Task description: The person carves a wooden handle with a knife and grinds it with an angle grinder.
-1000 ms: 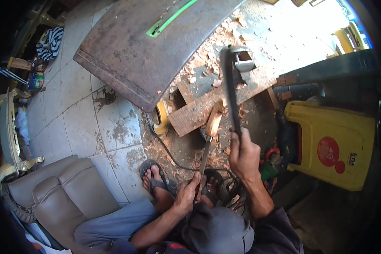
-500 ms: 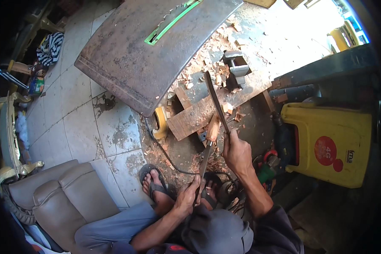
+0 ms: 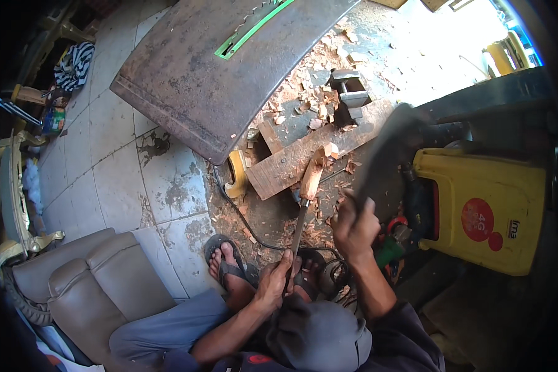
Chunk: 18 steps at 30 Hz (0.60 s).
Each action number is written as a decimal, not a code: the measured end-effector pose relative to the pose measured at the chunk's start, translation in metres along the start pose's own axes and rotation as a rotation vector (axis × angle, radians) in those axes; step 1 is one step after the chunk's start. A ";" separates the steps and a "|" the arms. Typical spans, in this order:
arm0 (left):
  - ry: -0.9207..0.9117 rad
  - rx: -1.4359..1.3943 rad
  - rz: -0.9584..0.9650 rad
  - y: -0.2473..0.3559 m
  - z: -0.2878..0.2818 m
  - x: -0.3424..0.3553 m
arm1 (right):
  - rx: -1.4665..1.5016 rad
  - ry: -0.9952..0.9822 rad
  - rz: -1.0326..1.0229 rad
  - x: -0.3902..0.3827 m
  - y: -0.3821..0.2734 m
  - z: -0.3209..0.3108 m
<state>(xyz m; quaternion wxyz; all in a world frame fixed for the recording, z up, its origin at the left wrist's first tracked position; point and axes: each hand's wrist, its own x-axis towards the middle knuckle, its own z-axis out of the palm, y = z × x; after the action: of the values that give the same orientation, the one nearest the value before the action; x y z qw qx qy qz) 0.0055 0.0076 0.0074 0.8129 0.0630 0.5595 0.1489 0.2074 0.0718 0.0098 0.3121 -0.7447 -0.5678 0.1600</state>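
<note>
My left hand is closed round the lower part of a long, narrow metal blade. At the far end of that blade is a rough-cut, pale wooden handle, its tip resting against a wooden plank. My right hand grips a broad dark machete, smeared by motion and tilted up to the right, apart from the wooden handle. My fingers hide the machete's grip.
A brown metal saw table with a green-edged slot and toothed blade stands at far left. Wood chips lie round a metal clamp. A yellow plastic container is at right. A black cable crosses the floor near my sandalled feet.
The machete has swung from beside the wooden handle up and to the right, its broad face now turned to view. My left hand and the long blade have barely moved.
</note>
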 end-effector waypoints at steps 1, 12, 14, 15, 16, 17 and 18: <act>0.030 0.018 -0.007 0.003 0.004 0.002 | -0.061 -0.013 0.019 0.000 0.012 0.007; 0.078 0.064 0.016 -0.002 0.000 0.007 | -0.160 -0.219 0.075 0.005 0.015 0.002; 0.063 0.061 0.025 -0.004 -0.007 0.008 | 0.061 -0.042 -0.032 0.008 -0.006 -0.007; 0.048 0.064 0.026 -0.003 -0.006 0.008 | 0.060 0.014 -0.056 0.004 -0.004 -0.006; 0.053 0.053 0.026 -0.003 -0.004 0.008 | 0.060 0.069 -0.081 -0.001 0.001 -0.003; 0.061 0.054 0.019 -0.005 -0.003 0.005 | 0.059 0.124 -0.106 -0.006 0.006 0.001; 0.060 0.060 0.027 -0.003 0.000 0.003 | -0.098 -0.103 -0.023 0.002 0.013 0.006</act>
<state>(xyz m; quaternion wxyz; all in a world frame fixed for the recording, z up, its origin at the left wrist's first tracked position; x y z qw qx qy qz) 0.0068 0.0057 0.0043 0.7913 0.0904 0.5871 0.1447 0.2144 0.0733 -0.0025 0.2472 -0.7433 -0.5990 0.1664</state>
